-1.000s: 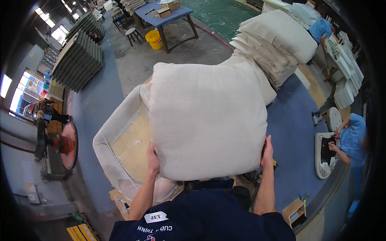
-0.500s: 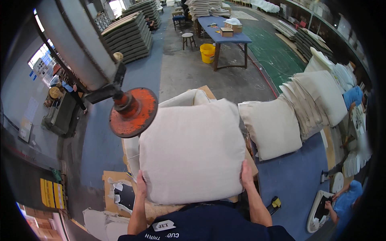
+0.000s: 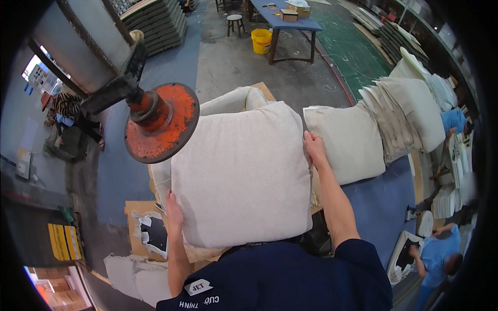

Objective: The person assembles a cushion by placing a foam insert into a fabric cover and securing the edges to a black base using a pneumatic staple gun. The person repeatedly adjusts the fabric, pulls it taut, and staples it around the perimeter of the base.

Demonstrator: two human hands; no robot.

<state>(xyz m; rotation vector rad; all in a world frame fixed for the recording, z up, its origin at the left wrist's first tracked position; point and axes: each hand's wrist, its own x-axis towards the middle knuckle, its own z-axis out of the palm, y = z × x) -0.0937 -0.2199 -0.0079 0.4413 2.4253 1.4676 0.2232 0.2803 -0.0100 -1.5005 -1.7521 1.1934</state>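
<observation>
A plump off-white fabric cushion (image 3: 241, 176) lies in front of me, its near edge close to my body. My left hand (image 3: 175, 208) presses along its left side near the lower corner, with the fingers partly hidden behind the edge. Higher up, at the right edge, my right hand (image 3: 314, 147) is closed on the cushion's side with bent fingers. Just beyond that hand sits a second off-white cushion (image 3: 347, 142). Behind the held cushion, another pale padded piece (image 3: 228, 101) shows partly.
A worn orange disc on a black arm (image 3: 163, 122) hangs over the cushion's upper left. Stacked covers (image 3: 399, 122) stand at the right. A person in blue (image 3: 441, 254) handles a pale-rimmed frame at lower right. Ahead are a blue-topped table (image 3: 290, 23) and a yellow bucket (image 3: 261, 41).
My right hand has moved up along the cushion's right edge, while my left stays low on the left side. The view has tilted down, and the person at far left has bent over.
</observation>
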